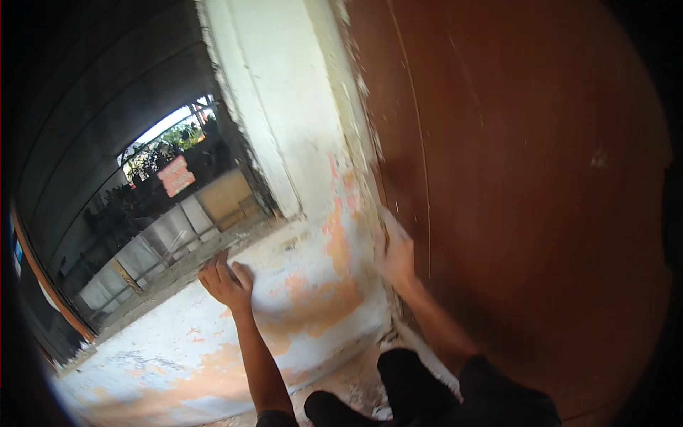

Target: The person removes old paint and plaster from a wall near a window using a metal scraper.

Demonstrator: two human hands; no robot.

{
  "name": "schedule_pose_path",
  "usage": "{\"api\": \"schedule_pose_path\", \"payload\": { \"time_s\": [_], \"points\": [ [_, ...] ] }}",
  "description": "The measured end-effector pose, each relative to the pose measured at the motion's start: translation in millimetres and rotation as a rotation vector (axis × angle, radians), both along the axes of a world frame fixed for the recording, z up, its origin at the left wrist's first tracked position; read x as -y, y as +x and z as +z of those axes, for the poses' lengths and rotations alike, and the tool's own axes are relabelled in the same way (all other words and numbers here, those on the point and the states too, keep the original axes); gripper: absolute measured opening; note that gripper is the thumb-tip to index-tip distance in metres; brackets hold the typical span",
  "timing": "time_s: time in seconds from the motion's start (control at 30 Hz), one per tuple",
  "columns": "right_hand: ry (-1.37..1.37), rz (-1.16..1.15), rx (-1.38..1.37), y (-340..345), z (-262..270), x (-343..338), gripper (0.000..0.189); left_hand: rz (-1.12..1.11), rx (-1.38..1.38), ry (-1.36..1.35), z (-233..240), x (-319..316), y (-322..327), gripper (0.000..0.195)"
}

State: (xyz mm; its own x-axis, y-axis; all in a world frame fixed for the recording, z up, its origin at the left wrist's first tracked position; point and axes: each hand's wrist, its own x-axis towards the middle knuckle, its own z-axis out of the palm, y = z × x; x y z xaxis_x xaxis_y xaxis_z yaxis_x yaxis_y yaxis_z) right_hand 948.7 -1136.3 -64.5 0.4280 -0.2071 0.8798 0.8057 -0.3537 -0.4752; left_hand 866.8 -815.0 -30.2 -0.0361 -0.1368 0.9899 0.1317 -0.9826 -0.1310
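Note:
My left hand (227,280) rests on the ledge on top of a low wall (213,341), its fingers over the edge and its thumb apart, holding nothing that shows. The wall has peeling white and orange paint. Blurred, my right hand (397,251) is at the corner where a whitish plastered pillar (288,107) meets a large reddish-brown panel (523,187). Whether it grips the edge or a small object is not clear. A thin pale line, perhaps a crack or wire, runs down the panel.
Beyond the ledge (176,277) is a dark opening or glass, with pale panels (171,235), a red sign (176,176) bearing writing, and greenery. An orange-brown frame (48,288) stands at the far left. Rubble (363,373) lies on the floor by my dark-clothed knees.

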Motion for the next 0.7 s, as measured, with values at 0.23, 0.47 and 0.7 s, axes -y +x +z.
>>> {"api": "schedule_pose_path", "payload": {
  "time_s": [0.23, 0.47, 0.7],
  "points": [
    [-0.126, -0.026, -0.156, -22.1, -53.8, 8.0, 0.035, -0.061, 0.025, -0.051, -2.1, -4.7, -5.2, 0.026],
    [-0.315, -0.120, -0.311, -19.7, -118.0, 12.8, 0.029, -0.116, 0.044, -0.047, -4.8, -10.6, 3.3, 0.026],
    [-0.441, -0.154, -0.436, -24.7, -135.3, 20.5, 0.021, -0.218, 0.061, -0.092, -4.7, -13.4, 1.6, 0.027]
  ]
}}
